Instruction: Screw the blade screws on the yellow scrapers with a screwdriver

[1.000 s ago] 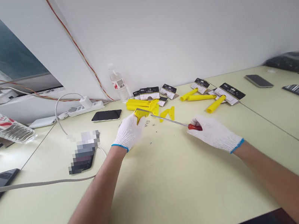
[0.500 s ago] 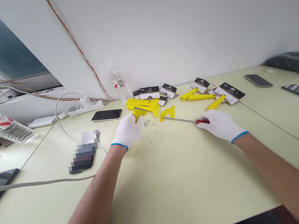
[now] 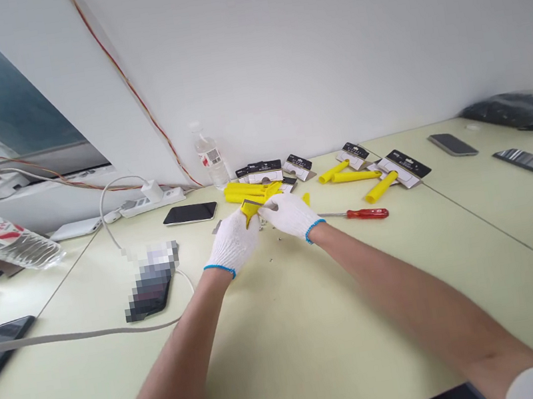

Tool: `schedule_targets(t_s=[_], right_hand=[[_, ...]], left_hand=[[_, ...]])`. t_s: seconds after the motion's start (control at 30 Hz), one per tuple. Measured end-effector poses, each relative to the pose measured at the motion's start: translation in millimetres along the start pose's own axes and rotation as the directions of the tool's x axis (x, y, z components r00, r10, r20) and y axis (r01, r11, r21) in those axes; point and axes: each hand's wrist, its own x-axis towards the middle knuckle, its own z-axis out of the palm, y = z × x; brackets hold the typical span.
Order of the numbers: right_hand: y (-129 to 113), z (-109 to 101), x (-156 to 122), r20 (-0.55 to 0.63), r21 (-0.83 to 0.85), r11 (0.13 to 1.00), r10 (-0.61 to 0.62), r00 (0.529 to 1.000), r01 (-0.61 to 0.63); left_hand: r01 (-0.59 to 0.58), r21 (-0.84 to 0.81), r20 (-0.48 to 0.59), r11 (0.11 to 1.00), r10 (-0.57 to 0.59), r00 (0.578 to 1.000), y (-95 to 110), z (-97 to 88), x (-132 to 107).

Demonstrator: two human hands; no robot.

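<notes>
My left hand [image 3: 238, 239], in a white knit glove, is closed on a yellow scraper [image 3: 249, 210] with a grey metal strip along its edge. At that strip's right end, the gloved fingers of my right hand [image 3: 294, 217] are pinched together; the exact contact is partly hidden. A screwdriver with a red handle [image 3: 368, 214] lies on the table to the right, its tip hidden behind my right hand. Small screws [image 3: 279, 238] are scattered below the hands. Behind them lies a pile of yellow handles [image 3: 245, 191]. Part of another yellow piece [image 3: 306, 199] shows past my right hand.
More yellow handles [image 3: 354, 176] lie to the right with black-and-white cards [image 3: 406, 167]. An upright water bottle [image 3: 211, 158] stands by the wall. Phones [image 3: 190, 213] lie about the table [image 3: 346, 321], and a cable [image 3: 90, 333] crosses on the left.
My right hand has let go of the screwdriver, which now lies on the table, and has moved left to the scraper. My left hand still holds the scraper.
</notes>
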Motion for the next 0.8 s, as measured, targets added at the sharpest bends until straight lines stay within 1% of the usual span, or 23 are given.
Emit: schedule_targets(t_s=[0.1, 0.17, 0.33, 0.53, 0.6, 0.67, 0.8], right_hand=[[-2, 8, 8, 0.004, 0.117, 0.991, 0.059, 0.998, -0.059], [0, 11, 9, 0.008, 0.165, 0.983, 0.084, 0.996, -0.084], [4, 17, 9, 0.028, 0.178, 0.978, 0.104, 0.994, -0.107], [2, 16, 9, 0.028, 0.177, 0.979, 0.099, 0.995, -0.102], [3, 14, 9, 0.027, 0.139, 0.986, 0.094, 0.995, -0.097], [6, 12, 9, 0.040, 0.065, 0.995, 0.067, 0.997, -0.070], [9, 11, 8, 0.121, -0.080, 0.996, -0.039, 0.992, 0.049]], left_hand=[[-0.025, 0.013, 0.018, 1.000, 0.025, 1.000, -3, 0.0, 1], [-0.029, 0.018, 0.026, 0.999, 0.028, 0.999, -5, 1.3, 1], [-0.023, 0.023, 0.040, 0.999, 0.023, 0.999, -8, 4.6, 5], [0.018, 0.053, 0.012, 0.998, -0.019, 1.000, -10, 7.8, 7], [0.037, 0.060, -0.002, 0.998, -0.037, 0.999, -12, 7.0, 7], [0.052, 0.056, -0.016, 0.997, -0.051, 0.999, -14, 3.5, 9], [0.070, 0.033, -0.043, 0.997, -0.068, 0.997, -16, -8.9, 12]])
